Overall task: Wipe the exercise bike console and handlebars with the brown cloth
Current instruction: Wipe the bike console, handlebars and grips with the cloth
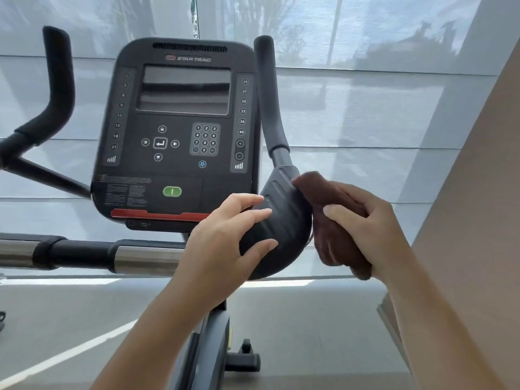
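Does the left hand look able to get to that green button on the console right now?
Probably yes. The left hand rests on the curved handlebar pad, just below and right of the green button, with nothing between them.

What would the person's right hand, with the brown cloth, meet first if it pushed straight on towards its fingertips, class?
Probably the curved black handlebar pad: the right hand already presses the brown cloth against its right side, fingers pointing left. Depth is uncertain.

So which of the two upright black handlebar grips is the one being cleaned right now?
The right handlebar, beside the console. The right hand presses the brown cloth against its curved base while the left hand steadies it. The left handlebar stands untouched.
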Tool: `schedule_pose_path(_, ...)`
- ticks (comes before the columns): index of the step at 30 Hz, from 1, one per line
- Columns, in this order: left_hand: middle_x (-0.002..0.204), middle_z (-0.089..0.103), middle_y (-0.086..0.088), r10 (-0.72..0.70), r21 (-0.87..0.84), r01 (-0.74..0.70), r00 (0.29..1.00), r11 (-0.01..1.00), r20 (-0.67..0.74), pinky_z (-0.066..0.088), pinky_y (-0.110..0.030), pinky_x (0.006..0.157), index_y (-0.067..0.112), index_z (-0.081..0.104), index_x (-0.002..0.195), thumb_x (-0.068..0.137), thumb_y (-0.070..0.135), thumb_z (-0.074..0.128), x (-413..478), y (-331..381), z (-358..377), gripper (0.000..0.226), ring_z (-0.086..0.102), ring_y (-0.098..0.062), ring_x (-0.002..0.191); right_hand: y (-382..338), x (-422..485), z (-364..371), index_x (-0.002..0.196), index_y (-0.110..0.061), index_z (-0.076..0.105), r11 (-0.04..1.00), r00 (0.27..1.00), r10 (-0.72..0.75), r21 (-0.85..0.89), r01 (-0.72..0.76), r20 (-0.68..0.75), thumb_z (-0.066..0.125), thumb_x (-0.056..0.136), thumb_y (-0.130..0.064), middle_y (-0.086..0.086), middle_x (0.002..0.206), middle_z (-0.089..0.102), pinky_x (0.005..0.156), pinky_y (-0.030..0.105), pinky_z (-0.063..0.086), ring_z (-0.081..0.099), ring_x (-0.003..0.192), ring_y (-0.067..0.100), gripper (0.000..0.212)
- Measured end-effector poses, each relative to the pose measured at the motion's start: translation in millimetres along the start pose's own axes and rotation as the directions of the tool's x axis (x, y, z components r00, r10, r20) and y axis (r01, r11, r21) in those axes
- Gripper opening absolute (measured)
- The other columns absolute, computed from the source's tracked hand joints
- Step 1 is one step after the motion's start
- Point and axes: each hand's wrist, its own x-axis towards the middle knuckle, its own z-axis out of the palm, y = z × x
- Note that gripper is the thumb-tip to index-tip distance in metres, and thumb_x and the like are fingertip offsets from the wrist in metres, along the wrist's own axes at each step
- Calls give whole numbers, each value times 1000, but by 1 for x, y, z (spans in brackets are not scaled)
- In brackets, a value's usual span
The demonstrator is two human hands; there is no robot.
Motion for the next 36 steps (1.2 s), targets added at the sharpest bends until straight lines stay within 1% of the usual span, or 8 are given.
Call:
schedule_pose_path(5,130,49,4,22,15,-23,999,1000,45,30,-17,94,16,60,119,80,26,69,50,-4,2,42,46,-9,117,15,55,4,100,-42,66,993,992,-87,-82,79,-90,58,78,-14,-1,100,68,69,30,55,65,88,16,37)
schedule_pose_path(10,124,53,0,11,119,-10,1000,993,-3,36,-26,95,12,61,117,79,24,70,104,-16,8,41,52,-17,110,35,94,12,91,-43,69,994,989,-70,95,58,132,59,79,-9,-17,82,71,61,25,54,66,74,3,37)
schedule_pose_path(14,123,54,-3,-49,148,49,999,988,-3,31,-20,93,11,59,119,80,24,69,143,-28,28,42,52,-17,112,45,138,-3,91,-33,71,972,990,-83,226,55,113,60,78,-7,-11,79,72,62,21,51,67,72,7,31)
schedule_pose_path(18,121,56,0,-156,77,158,987,984,-35,31,-12,83,14,59,119,81,22,69,170,-43,43,41,52,-12,106,41,193,-1,106,-22,66,946,987,-158,291,139,40,57,81,0,-4,83,69,53,24,52,66,59,10,34)
schedule_pose_path(22,117,54,12,-245,-9,245,969,969,14,36,-4,79,22,59,118,78,24,71,181,-53,51,41,53,-3,103,19,256,26,96,-39,55,916,946,-310,234,325,-96,61,78,-14,0,95,64,78,36,53,64,85,19,32)
schedule_pose_path(24,116,53,18,-270,-75,272,962,959,30,39,-5,83,27,59,116,77,25,71,179,-55,51,41,53,5,103,4,281,43,99,-32,56,881,896,-420,175,440,-141,62,79,-14,3,102,59,81,19,45,56,88,-1,27)
schedule_pose_path(27,119,53,17,-317,-220,313,948,924,17,46,-18,90,31,58,108,77,19,72,177,-55,54,36,54,5,105,-1,295,62,108,-25,59,837,847,-520,132,531,-113,62,80,-12,-6,102,53,76,-1,34,48,85,-19,31)
schedule_pose_path(36,119,57,8,-383,-484,315,923,817,-45,44,-10,88,23,60,109,72,10,71,172,-56,64,41,57,3,104,72,228,36,96,-33,65,849,828,-528,133,511,190,61,68,-14,-5,96,58,80,4,38,55,92,-4,34)
